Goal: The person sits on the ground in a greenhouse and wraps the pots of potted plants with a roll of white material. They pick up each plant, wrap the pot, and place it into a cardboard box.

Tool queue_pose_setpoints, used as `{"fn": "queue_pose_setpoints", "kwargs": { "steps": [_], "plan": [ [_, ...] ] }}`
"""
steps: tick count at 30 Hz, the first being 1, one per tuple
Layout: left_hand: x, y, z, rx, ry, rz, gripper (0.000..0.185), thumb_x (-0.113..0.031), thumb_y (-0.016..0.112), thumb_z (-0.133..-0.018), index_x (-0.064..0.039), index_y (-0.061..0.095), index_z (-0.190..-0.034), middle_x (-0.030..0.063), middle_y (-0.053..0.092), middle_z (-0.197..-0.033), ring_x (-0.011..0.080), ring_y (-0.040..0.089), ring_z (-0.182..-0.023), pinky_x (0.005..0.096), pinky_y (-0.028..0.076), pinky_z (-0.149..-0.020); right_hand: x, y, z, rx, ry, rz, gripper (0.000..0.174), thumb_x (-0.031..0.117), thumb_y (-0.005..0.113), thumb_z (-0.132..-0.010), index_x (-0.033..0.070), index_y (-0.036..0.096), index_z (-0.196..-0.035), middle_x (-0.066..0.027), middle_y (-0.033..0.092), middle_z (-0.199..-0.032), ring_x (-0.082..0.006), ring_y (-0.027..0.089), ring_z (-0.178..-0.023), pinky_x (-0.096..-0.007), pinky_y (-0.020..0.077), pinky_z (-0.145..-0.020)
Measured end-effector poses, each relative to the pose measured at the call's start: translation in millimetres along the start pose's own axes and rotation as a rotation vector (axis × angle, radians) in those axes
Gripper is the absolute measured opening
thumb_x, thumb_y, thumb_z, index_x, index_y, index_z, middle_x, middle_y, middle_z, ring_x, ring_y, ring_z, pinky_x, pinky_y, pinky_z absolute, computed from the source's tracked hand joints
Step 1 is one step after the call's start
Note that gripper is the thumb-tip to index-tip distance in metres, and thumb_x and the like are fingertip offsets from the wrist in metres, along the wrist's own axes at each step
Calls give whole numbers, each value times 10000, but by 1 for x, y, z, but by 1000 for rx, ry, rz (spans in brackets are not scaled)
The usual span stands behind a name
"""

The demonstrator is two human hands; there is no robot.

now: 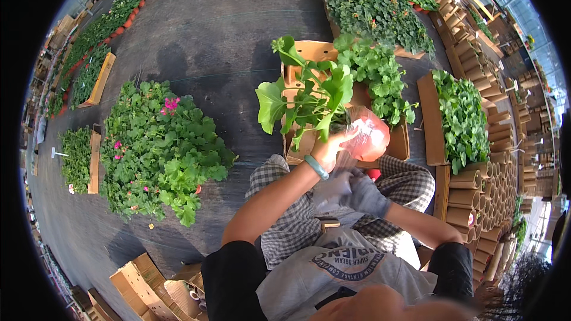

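Observation:
My left hand (pixel 332 147), bare with a green bangle at the wrist, holds a leafy geranium (pixel 312 93) in a reddish plastic pot (pixel 368 136), tilted on its side. Clear plastic film (pixel 354 131) wraps part of the pot and hangs below it. My right hand (pixel 366 194), in a grey glove, is at the film over my lap; its fingers are partly hidden, though the film bunches beside them. Behind the held plant stands an open cardboard box (pixel 316 49) with dividers and potted geraniums (pixel 377 76) along its right side.
Pink-flowering geraniums (pixel 160 156) stand on the floor at left. At right are a cardboard box (pixel 430 120) of leafy plants and stacked cardboard tubes (pixel 464 200). Cardboard pieces (pixel 151 281) lie at lower left. Plant rows (pixel 379 18) stand further off.

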State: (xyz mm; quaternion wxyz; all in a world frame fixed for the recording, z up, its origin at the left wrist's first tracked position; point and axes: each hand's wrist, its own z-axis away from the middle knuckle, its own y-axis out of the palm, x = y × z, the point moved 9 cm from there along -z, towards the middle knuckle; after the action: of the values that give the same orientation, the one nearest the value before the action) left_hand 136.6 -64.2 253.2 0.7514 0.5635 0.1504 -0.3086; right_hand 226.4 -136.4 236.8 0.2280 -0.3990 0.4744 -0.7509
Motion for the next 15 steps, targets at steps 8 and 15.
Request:
{"fn": "queue_pose_setpoints", "kwargs": {
  "steps": [8, 15],
  "plan": [
    [-42, 30, 22, 250, 274, -45, 480, -94, 577, -767, 5, 393, -1199, 96, 505, -1118, 190, 474, -1046, 313, 356, -909, -73, -179, -69, -430, -176, -68, 350, 124, 610, -721, 25, 514, -1043, -97, 548, -1003, -200, 517, -946, -344, 427, -787],
    [-42, 7, 2, 22, 301, 27, 323, -115, 631, -738, 29, 492, -992, 166, 561, -953, 193, 601, -765, 352, 498, -725, 6, -147, -8, -42, 145, -1246, 339, 146, 633, -755, 17, 523, -1049, -79, 595, -956, -143, 565, -862, -271, 463, -760]
  ]
}}
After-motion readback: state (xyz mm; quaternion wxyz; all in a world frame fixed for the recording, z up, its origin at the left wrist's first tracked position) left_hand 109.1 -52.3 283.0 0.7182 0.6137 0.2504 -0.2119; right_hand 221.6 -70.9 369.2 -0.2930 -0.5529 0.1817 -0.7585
